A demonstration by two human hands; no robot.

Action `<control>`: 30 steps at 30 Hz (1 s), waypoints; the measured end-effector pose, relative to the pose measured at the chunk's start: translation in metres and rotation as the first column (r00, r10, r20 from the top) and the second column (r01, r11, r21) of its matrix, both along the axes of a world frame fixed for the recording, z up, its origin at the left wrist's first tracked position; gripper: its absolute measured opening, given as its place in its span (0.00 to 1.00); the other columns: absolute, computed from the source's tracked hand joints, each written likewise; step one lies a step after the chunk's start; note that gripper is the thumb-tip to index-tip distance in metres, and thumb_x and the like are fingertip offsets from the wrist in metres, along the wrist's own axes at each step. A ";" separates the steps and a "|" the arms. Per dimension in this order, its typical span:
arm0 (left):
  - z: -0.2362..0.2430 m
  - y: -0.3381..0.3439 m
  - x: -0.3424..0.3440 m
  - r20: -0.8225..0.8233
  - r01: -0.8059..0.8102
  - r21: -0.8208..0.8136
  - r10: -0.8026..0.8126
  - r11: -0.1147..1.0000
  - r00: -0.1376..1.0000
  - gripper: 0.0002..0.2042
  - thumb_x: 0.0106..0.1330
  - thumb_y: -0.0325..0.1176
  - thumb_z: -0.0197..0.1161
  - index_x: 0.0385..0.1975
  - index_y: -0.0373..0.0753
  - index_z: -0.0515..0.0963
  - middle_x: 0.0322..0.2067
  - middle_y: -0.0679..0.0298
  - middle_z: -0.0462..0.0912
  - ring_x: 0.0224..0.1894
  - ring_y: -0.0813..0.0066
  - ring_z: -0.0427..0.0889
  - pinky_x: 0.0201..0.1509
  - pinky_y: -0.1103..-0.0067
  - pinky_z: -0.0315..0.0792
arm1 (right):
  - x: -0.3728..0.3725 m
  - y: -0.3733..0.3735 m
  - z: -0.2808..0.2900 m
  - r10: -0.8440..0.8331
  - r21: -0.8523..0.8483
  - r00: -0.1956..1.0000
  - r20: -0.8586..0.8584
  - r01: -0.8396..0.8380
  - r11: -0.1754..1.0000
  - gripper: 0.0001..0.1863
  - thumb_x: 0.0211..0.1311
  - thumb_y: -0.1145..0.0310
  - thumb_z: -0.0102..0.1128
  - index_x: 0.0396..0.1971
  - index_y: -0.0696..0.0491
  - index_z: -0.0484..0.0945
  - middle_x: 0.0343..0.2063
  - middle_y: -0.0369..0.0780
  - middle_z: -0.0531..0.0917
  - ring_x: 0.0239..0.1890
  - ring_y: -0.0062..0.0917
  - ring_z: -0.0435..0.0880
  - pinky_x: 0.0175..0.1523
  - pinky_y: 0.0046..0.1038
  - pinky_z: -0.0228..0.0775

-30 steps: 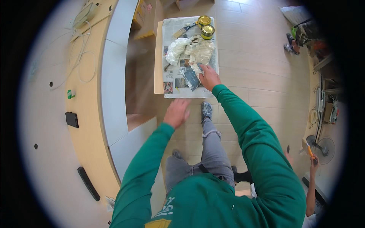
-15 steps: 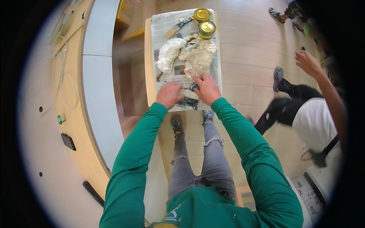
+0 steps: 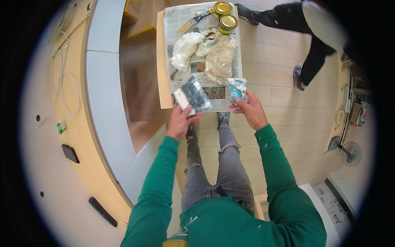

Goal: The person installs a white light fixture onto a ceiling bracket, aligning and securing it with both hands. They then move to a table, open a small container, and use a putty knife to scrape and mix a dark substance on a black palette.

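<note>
- Both hands have drawn apart since half a second ago: left hand (image 3: 181,122) and right hand (image 3: 252,110) now stand either side of the newspaper's near end, and a co-worker (image 3: 284,17) has moved to beyond its far right corner.
- Dark plate (image 3: 196,95), slanted, lies just beyond the left fingers, over the newspaper's near left part; the left hand pinches its pale strip, so the darker face points toward the right hand's piece.
- Blue-smeared plate (image 3: 238,88) is gripped between right thumb and fingers at the newspaper's near right corner, its long axis running away from the body. Each hand is nearest its own plate; a gap separates the two plates.
- One newspaper (image 3: 175,25) on one board (image 3: 161,49), which shows along its left edge.
- Two crumpled bundles: cream one (image 3: 220,60) right of the newspaper's middle, white one (image 3: 185,52) left.
- One brush (image 3: 195,21), slanting across the newspaper's far end.
- Two gold-lidded tins, far tin (image 3: 222,8) and near tin (image 3: 227,24), at its far right corner.
</note>
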State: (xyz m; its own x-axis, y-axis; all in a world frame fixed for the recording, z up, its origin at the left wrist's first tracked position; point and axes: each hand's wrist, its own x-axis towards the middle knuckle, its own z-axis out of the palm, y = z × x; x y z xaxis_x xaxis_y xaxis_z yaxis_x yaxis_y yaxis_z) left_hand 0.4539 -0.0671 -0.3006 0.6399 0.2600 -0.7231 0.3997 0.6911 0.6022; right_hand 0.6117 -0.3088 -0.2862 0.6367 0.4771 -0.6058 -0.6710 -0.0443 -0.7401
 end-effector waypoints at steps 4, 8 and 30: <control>-0.065 -0.045 0.012 -0.138 -0.104 -0.085 0.092 0.991 0.986 0.17 0.77 0.40 0.59 0.53 0.31 0.74 0.43 0.56 0.84 0.39 0.66 0.88 0.43 0.75 0.84 | -0.048 0.015 -0.008 -0.042 0.059 0.959 -0.281 0.061 0.996 0.13 0.73 0.64 0.61 0.50 0.55 0.75 0.37 0.42 0.86 0.30 0.22 0.86 0.31 0.23 0.76; -0.062 -0.054 0.022 -0.283 0.033 -0.013 -0.036 0.999 0.958 0.19 0.76 0.46 0.61 0.40 0.31 0.78 0.33 0.58 0.83 0.31 0.69 0.84 0.37 0.74 0.82 | -0.074 0.034 -0.041 0.002 0.001 0.939 -0.345 -0.002 1.000 0.14 0.76 0.58 0.57 0.47 0.54 0.76 0.32 0.40 0.85 0.23 0.21 0.82 0.28 0.23 0.75; -0.094 -0.066 -0.013 -0.215 0.177 0.005 -0.172 0.984 0.961 0.13 0.80 0.35 0.47 0.37 0.35 0.76 0.25 0.66 0.77 0.27 0.74 0.82 0.32 0.73 0.83 | -0.080 0.096 -0.066 -0.114 -0.225 0.949 -0.293 0.047 0.973 0.11 0.77 0.59 0.53 0.40 0.52 0.73 0.20 0.37 0.82 0.11 0.17 0.71 0.13 0.21 0.59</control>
